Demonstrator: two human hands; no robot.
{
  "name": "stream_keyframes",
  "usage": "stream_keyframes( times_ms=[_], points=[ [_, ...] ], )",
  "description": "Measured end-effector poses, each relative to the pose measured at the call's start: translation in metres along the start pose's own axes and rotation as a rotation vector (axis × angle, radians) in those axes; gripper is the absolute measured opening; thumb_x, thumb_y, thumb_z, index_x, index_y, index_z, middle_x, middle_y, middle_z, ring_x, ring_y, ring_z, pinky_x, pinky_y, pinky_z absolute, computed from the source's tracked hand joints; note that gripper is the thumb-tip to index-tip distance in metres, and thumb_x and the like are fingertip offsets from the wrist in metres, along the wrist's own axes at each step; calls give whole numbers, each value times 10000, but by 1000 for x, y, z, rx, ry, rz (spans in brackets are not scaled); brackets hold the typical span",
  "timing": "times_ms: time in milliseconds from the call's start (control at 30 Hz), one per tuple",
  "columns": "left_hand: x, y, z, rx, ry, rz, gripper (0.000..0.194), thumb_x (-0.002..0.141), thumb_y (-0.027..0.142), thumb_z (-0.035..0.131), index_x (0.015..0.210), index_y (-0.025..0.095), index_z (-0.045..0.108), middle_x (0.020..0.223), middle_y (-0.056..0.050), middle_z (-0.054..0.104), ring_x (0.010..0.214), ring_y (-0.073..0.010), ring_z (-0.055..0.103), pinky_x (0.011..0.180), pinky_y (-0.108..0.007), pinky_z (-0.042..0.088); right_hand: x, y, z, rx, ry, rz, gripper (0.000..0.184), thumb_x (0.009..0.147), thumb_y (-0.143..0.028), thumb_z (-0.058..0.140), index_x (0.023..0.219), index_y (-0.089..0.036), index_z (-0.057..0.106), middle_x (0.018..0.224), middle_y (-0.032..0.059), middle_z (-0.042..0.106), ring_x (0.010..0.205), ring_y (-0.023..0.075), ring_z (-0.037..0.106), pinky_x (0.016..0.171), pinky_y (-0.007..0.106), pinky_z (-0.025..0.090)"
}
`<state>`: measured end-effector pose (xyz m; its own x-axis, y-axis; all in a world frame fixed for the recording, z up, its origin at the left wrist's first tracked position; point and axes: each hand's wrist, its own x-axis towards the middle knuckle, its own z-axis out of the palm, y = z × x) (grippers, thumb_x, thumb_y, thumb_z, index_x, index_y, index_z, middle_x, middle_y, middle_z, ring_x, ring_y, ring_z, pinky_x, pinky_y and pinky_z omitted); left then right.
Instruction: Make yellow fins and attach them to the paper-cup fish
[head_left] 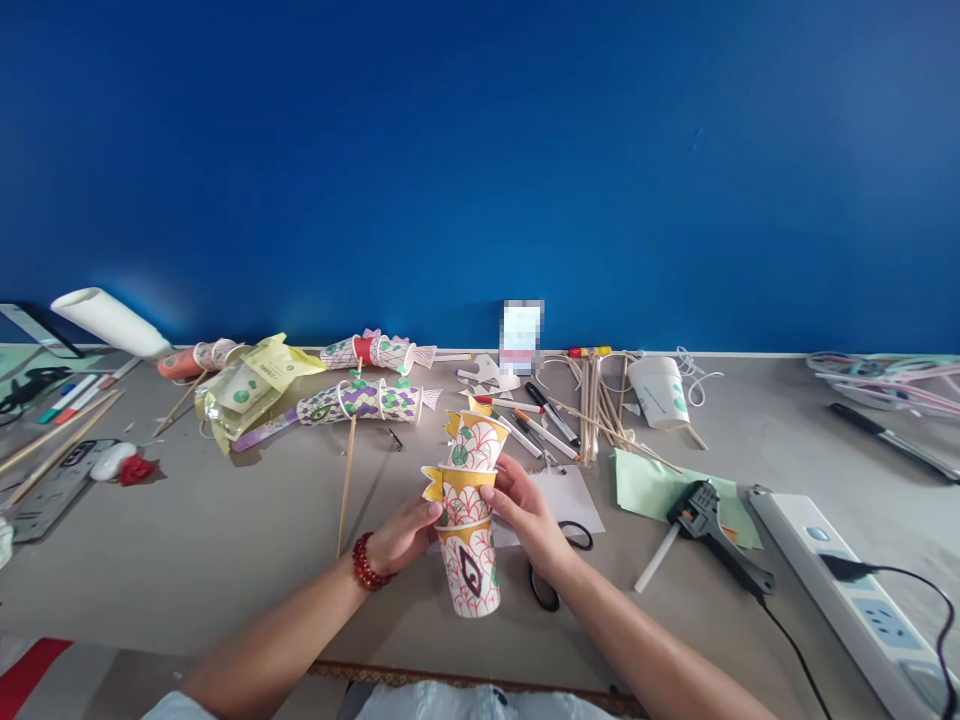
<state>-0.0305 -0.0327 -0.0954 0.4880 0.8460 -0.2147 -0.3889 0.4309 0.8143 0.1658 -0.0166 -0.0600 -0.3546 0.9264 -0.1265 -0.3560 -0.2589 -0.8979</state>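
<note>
Between my two hands is a paper cup fish (466,545), made of three stacked cups with red scale drawings, yellow bands, yellow fins and a dark drawn eye near the bottom. My left hand (405,537), with a beaded red bracelet at the wrist, closes on its left side at the middle cup. From the right, my right hand (529,510) grips the same cup, thumb across its front. The fish stands nearly upright, its top cup leaning right. Beneath my right hand, black-handled scissors (544,590) and a white sheet (574,498) are partly covered.
A hot glue gun (709,530) lies right on green paper (630,485), beside a white power strip (832,590). Behind are pens (555,415), wooden sticks (592,410) and stacked cups (658,392). Finished cup fish (364,400) and a yellow packet (259,385) lie left.
</note>
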Motion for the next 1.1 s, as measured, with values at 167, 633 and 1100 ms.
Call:
stream_keyframes(
  times_ms=[167, 633, 1100],
  points=[
    [-1, 3, -3, -5, -27, 42, 609, 789, 603, 714, 1271, 237, 640, 1201, -119, 713, 1156, -330, 641, 977, -447, 487, 0, 1, 0, 10, -17, 3, 545, 844, -429, 757, 1305, -256, 524, 1214, 99, 721, 1104, 289, 689, 938, 443, 557],
    [1, 10, -1, 7, -47, 30, 494, 794, 434, 777, 1212, 184, 702, 1245, -134, 705, 1195, -346, 623, 1033, -475, 454, 3, 14, -9, 6, -76, -18, 526, 896, -411, 715, 1360, -280, 504, 1287, 95, 692, 1133, 273, 678, 940, 415, 549],
    [-3, 14, 7, -63, 147, -31, 675, 710, 354, 838, 1340, 220, 634, 1278, -124, 700, 1166, -348, 647, 969, -459, 518, 3, 15, -12, -208, -99, -48, 522, 942, -441, 640, 1418, -331, 455, 1343, 81, 644, 1137, 265, 649, 894, 417, 553]
  ],
)
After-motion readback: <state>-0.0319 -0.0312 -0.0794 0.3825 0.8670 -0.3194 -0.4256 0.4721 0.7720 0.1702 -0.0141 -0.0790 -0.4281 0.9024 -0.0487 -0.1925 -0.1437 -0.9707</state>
